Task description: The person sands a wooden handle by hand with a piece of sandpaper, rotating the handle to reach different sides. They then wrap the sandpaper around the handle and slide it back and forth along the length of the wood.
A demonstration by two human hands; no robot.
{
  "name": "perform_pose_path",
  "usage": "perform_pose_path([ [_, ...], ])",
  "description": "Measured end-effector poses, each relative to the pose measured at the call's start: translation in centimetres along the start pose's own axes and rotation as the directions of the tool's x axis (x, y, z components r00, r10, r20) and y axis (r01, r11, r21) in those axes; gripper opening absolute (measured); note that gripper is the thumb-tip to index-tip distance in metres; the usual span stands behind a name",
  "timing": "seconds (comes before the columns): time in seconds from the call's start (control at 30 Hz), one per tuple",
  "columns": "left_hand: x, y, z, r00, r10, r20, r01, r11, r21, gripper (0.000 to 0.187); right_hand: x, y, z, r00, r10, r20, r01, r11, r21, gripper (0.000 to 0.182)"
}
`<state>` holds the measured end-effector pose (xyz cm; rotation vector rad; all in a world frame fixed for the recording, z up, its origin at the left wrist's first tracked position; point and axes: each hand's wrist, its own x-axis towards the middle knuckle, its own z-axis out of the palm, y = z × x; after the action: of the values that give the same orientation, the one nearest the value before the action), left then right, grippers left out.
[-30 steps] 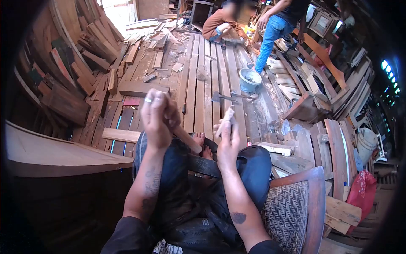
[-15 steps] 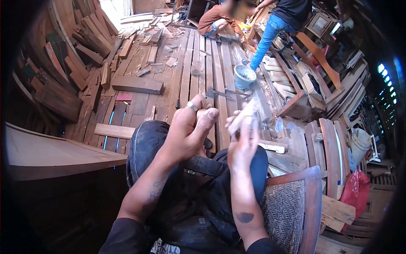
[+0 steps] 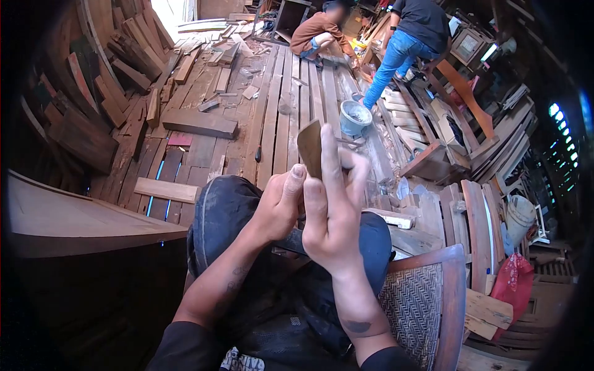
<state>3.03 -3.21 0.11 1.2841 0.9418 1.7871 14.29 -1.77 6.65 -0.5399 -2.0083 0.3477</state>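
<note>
A flat brown piece [image 3: 310, 148], perhaps a scraper blade or wood, stands upright in front of my knees. My right hand [image 3: 336, 216] grips it between thumb and fingers, with the index finger stretched along its edge. Close against it on the left is my left hand [image 3: 278, 204], thumb raised and the other fingers curled; what they hold, if anything, is hidden behind the hands. A dark bar [image 3: 294, 240] lies across my lap under both wrists.
Beyond the slatted wooden floor [image 3: 266, 123] are a pale bucket [image 3: 355, 119], a crouching person [image 3: 318, 36] and a standing person in jeans [image 3: 405, 52]. A thick wood block [image 3: 201, 123] lies left; a woven chair [image 3: 421, 297] is beside my right arm.
My right hand has moved left to meet my left hand, and the brown piece now shows its flat face. My left hand has lowered slightly. The standing person has shifted posture.
</note>
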Motion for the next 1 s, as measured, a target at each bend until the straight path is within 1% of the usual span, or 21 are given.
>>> perform_pose_path([
  [0.03, 0.0, -0.5, -0.2, 0.999, 0.03, -0.025, -0.03, 1.0, 0.004, 0.061, -0.8, 0.1, 0.2, 1.0, 0.004, 0.022, -0.003, 0.999, -0.036, 0.058],
  [0.1, 0.0, -0.5, -1.0, 0.998, 0.031, -0.046, -0.029, 0.998, 0.048, 0.064, -3.0, 0.3, 1.1, 0.998, 0.033, 0.047, -0.032, 0.999, -0.022, 0.059],
  [0.17, 0.5, -0.5, -2.2, 0.996, -0.077, 0.046, 0.075, 0.996, 0.038, 0.062, -4.2, 0.5, 1.9, 0.994, 0.064, 0.084, -0.063, 0.998, -0.01, 0.061],
  [0.23, 0.8, -0.4, -1.9, 0.993, -0.095, 0.065, 0.093, 0.995, 0.038, 0.062, -3.3, 0.5, 1.6, 0.995, 0.082, 0.06, -0.083, 0.997, 0.01, 0.061],
  [0.27, 0.8, -0.1, -1.0, 0.998, -0.062, 0.031, 0.061, 0.997, 0.04, 0.06, -2.5, 0.4, 1.5, 0.994, 0.094, 0.047, -0.095, 0.995, 0.024, 0.061],
  [0.33, 0.8, 0.2, 0.1, 0.999, 0.007, -0.039, -0.005, 0.999, 0.047, 0.06, -0.7, 0.8, 1.4, 0.999, 0.043, -0.021, -0.044, 0.998, -0.043, 0.058],
  [0.4, 1.5, -0.7, -0.3, 1.0, -0.021, -0.016, 0.022, 0.996, 0.084, 0.061, 0.5, 2.0, 1.9, 0.996, -0.021, -0.085, 0.014, 0.997, -0.082, 0.058],
  [0.47, 2.0, -0.6, 0.4, 0.999, -0.036, -0.025, 0.039, 0.992, 0.119, 0.061, 0.2, 2.7, 2.1, 0.994, 0.0, -0.108, -0.005, 0.998, -0.055, 0.057],
  [0.53, 2.5, -0.9, 0.7, 0.998, -0.049, -0.045, 0.055, 0.987, 0.149, 0.062, -0.7, 3.2, 1.7, 0.992, 0.084, -0.09, -0.088, 0.996, -0.035, 0.057],
  [0.57, 2.6, -0.9, 0.9, 0.998, -0.046, -0.053, 0.055, 0.984, 0.171, 0.062, -0.8, 3.3, 1.4, 0.991, 0.098, -0.087, -0.103, 0.994, -0.045, 0.057],
  [0.6, 2.7, -0.9, 1.1, 0.997, -0.046, -0.055, 0.055, 0.98, 0.19, 0.062, -0.6, 3.5, 1.2, 0.996, 0.073, -0.057, -0.078, 0.993, -0.091, 0.057],
  [0.63, 3.0, -1.6, 1.1, 0.997, -0.004, -0.071, 0.019, 0.976, 0.218, 0.059, -0.2, 3.8, 0.9, 0.998, 0.051, -0.028, -0.054, 0.989, -0.139, 0.057],
  [0.73, 3.4, -1.9, 0.9, 0.996, 0.008, -0.09, 0.004, 0.992, 0.127, 0.056, 1.0, 3.2, 0.2, 0.987, 0.154, 0.056, -0.141, 0.972, -0.19, 0.057],
  [0.83, 3.1, -2.0, 0.7, 0.995, 0.02, -0.095, -0.002, 0.983, 0.181, 0.056, 2.1, 3.3, 0.9, 0.981, 0.182, 0.07, -0.166, 0.967, -0.195, 0.057],
  [0.9, 3.0, -2.2, 0.3, 0.995, 0.018, -0.094, 0.001, 0.979, 0.202, 0.056, 2.2, 2.8, 1.3, 0.97, 0.227, 0.087, -0.213, 0.966, -0.15, 0.057],
  [1.0, 2.9, -2.0, 0.0, 0.992, -0.055, -0.114, 0.067, 0.992, 0.103, 0.056, 1.5, 2.8, 2.2, 0.976, 0.219, -0.006, -0.219, 0.971, -0.096, 0.046],
])
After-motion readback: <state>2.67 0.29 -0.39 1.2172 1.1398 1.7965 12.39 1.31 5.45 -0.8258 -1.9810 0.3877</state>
